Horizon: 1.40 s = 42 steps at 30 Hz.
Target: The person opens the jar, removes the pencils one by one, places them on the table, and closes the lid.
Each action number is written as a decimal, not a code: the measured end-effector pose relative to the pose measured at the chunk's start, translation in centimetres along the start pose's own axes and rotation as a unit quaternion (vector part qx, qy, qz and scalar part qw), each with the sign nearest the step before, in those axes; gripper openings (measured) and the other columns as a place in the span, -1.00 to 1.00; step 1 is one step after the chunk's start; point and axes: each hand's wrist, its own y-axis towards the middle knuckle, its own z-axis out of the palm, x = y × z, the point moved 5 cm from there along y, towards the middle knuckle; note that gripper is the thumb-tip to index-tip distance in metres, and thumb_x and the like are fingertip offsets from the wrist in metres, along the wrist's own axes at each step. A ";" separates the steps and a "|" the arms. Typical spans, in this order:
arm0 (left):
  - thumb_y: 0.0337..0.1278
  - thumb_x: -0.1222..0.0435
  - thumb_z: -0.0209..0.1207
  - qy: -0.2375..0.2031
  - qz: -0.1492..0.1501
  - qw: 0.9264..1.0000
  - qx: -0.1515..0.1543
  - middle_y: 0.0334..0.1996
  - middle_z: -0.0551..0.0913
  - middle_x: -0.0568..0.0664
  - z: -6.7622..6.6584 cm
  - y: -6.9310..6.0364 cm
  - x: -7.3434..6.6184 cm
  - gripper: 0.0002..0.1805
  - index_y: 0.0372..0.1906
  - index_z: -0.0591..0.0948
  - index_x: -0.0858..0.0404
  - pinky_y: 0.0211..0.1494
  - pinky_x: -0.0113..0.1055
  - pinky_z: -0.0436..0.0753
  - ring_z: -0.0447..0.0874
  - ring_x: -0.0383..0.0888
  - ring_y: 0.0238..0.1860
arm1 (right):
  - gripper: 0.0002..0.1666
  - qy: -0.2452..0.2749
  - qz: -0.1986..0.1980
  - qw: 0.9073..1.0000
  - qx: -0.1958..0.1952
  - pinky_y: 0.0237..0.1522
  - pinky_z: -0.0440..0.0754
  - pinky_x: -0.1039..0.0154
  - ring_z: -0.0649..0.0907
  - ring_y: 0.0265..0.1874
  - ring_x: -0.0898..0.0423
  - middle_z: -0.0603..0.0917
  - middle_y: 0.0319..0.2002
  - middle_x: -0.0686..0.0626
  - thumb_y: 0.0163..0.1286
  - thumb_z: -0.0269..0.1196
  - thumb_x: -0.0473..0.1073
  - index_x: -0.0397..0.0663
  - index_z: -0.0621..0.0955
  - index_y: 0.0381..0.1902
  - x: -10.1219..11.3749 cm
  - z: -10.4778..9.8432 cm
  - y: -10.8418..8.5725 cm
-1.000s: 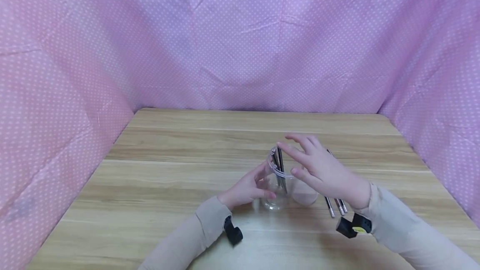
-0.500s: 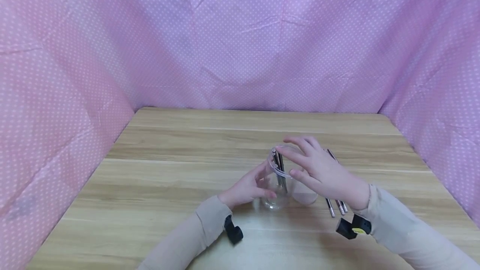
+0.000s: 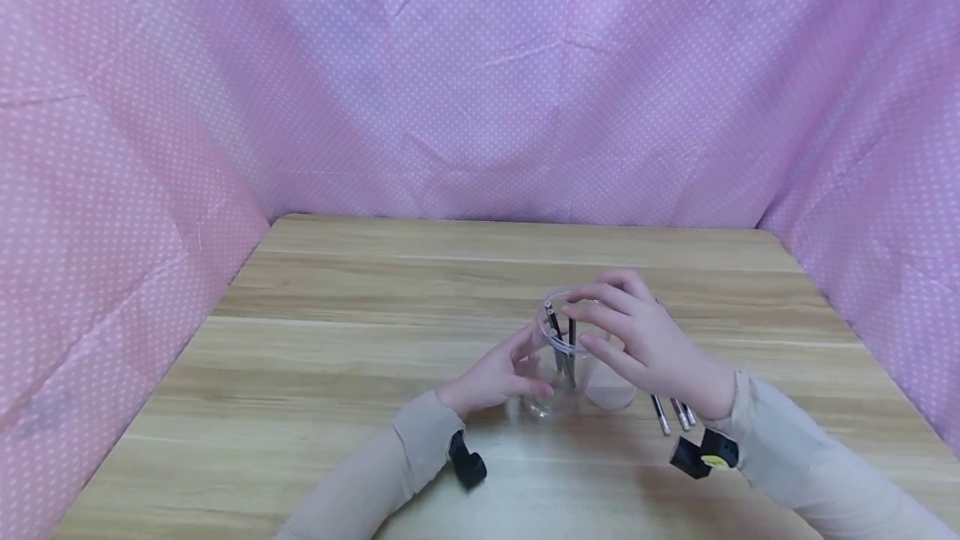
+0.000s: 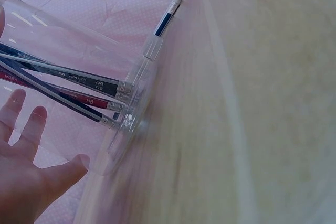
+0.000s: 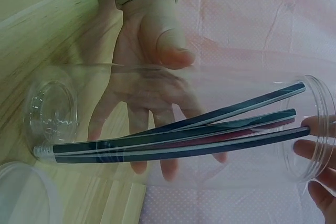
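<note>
A clear plastic jar point(image 3: 551, 402) stands on the table with several dark pencils point(image 5: 173, 145) and a reddish one point(image 4: 86, 98) leaning inside, eraser ends down. My left hand point(image 3: 491, 377) holds the jar's side, thumb in front and fingers round the back; the left wrist view shows those fingertips point(image 4: 35, 119) against the wall. Over the jar's rim point(image 5: 320, 124) is my right hand point(image 3: 645, 336), fingers bent and apart. One of its fingertips touches the upper end of a pencil inside the mouth; a firm pinch cannot be made out.
A round clear lid point(image 3: 609, 394) lies flat just right of the jar. Several loose pencils point(image 3: 660, 415) lie on the wooden table point(image 3: 375, 290), partly hidden beneath the right hand. Pink dotted cloth point(image 3: 480, 107) hangs round the back and sides.
My right hand has drawn slightly to the right, its fingers bending more. One pencil's top has shifted right inside the jar, away from the others. The left hand and jar have stayed put.
</note>
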 end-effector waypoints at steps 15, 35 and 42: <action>-0.03 0.49 0.30 -0.005 -0.010 1.000 -0.010 0.44 0.20 -0.17 0.0 -0.4 0.0 0.05 0.48 0.01 -0.14 0.48 -0.04 0.16 0.10 -0.07 0.46 | -0.73 0.058 0.109 0.984 0.132 -0.19 0.44 0.21 0.44 -0.18 0.10 0.58 -0.14 0.00 0.30 0.21 -0.23 0.00 0.65 -0.05 -0.7 0.3 0.6; -0.03 0.49 0.30 -0.013 0.001 1.000 -0.004 0.46 0.17 -0.12 0.1 -0.3 0.3 0.05 0.50 -0.01 -0.07 0.49 -0.07 0.16 0.08 -0.06 0.46 | -0.74 0.063 0.119 0.982 0.132 -0.53 0.49 0.44 0.46 -0.47 0.28 0.65 -0.38 0.03 0.07 0.38 -0.38 -0.08 0.73 -0.22 -0.5 -0.2 2.6; -0.05 0.47 0.32 0.000 -0.004 1.000 -0.013 0.44 0.18 -0.16 0.0 -0.1 0.1 0.06 0.49 0.00 -0.11 0.49 -0.06 0.15 0.09 -0.10 0.46 | -0.72 0.029 0.144 0.981 0.128 -0.50 0.52 0.41 0.53 -0.48 0.22 0.69 -0.44 0.05 -0.03 0.44 -0.37 -0.09 0.76 -0.27 -0.6 0.0 3.1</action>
